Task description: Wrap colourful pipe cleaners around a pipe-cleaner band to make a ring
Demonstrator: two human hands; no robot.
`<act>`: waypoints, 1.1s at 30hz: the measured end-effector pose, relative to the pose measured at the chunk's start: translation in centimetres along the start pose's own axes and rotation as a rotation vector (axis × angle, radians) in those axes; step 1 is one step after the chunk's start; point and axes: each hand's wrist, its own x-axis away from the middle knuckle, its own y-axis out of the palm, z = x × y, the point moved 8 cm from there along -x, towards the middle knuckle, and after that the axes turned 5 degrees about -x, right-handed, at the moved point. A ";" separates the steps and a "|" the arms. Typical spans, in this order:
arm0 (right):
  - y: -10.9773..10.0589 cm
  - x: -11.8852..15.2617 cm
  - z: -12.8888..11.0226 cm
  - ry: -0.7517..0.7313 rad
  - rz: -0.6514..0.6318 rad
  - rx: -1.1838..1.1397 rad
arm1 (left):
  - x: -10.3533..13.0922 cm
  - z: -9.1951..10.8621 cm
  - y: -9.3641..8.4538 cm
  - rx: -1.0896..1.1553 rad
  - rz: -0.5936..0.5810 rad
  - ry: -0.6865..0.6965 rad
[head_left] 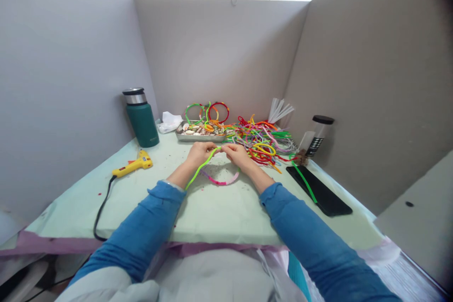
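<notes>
Between my two hands, above the middle of the table, is a bright green pipe cleaner [198, 170]. My left hand [202, 152] pinches it near its upper end, and its long tail hangs down past my left wrist. Fingertips of my right hand [234, 153] close on the same end, almost touching the left fingers. Just below the hands shows a pink and purple ring [222, 182] wrapped in fuzzy pipe cleaner; its far side is hidden behind the hands.
A metal tray [201, 138] of shells stands behind, with wrapped rings [220, 104] over it. Pipe cleaners [265, 139] pile up to its right, near glue sticks [279, 111]. Left are a yellow glue gun [132, 165] and green bottle [142, 120]; right, a black phone [323, 193] and clear bottle [320, 134].
</notes>
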 end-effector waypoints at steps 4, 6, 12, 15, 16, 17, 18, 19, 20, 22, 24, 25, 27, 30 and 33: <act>0.0 0.0 -0.1 -0.020 -0.007 0.034 | 0.0 -0.5 0.2 0.069 -0.030 -0.072; 0.0 -0.1 0.0 -0.031 -0.015 0.067 | 0.0 -0.8 0.4 0.097 -0.047 -0.112; 0.0 -0.1 -0.1 -0.055 -0.029 0.153 | 0.4 -1.7 1.4 0.303 -0.141 -0.274; 0.1 0.0 -0.3 -0.059 -0.034 0.156 | 0.3 -1.8 1.6 0.359 -0.163 -0.285; 0.2 0.1 -0.3 -0.058 -0.035 0.154 | 0.3 -1.8 1.6 0.363 -0.170 -0.292; 0.2 0.1 -0.3 -0.057 -0.035 0.153 | 0.4 -1.8 1.6 0.371 -0.176 -0.301; 0.2 0.1 -0.3 -0.055 -0.036 0.154 | 0.4 -1.8 1.6 0.384 -0.181 -0.312; 0.2 0.1 -0.3 -0.056 -0.036 0.155 | 0.4 -1.8 1.6 0.402 -0.185 -0.323; 0.2 0.1 -0.4 -0.057 -0.036 0.156 | 0.5 -1.7 1.5 0.422 -0.191 -0.336; 0.2 0.1 -0.5 -0.064 -0.039 0.159 | 0.6 -1.5 1.5 0.466 -0.207 -0.360; 0.3 0.1 -0.5 -0.066 -0.044 0.161 | 0.8 -1.3 1.5 0.508 -0.222 -0.382; 0.3 0.1 -0.5 -0.066 -0.046 0.162 | 0.8 -1.3 1.6 0.530 -0.227 -0.394; 0.3 0.2 -0.6 -0.064 -0.049 0.157 | 0.9 -1.4 1.7 0.571 -0.239 -0.422; 0.3 0.3 -0.6 -0.060 -0.050 0.143 | 1.1 -1.6 1.9 0.619 -0.259 -0.447; 0.4 0.4 -0.7 -0.057 -0.055 0.138 | 1.1 -1.6 2.2 0.660 -0.286 -0.448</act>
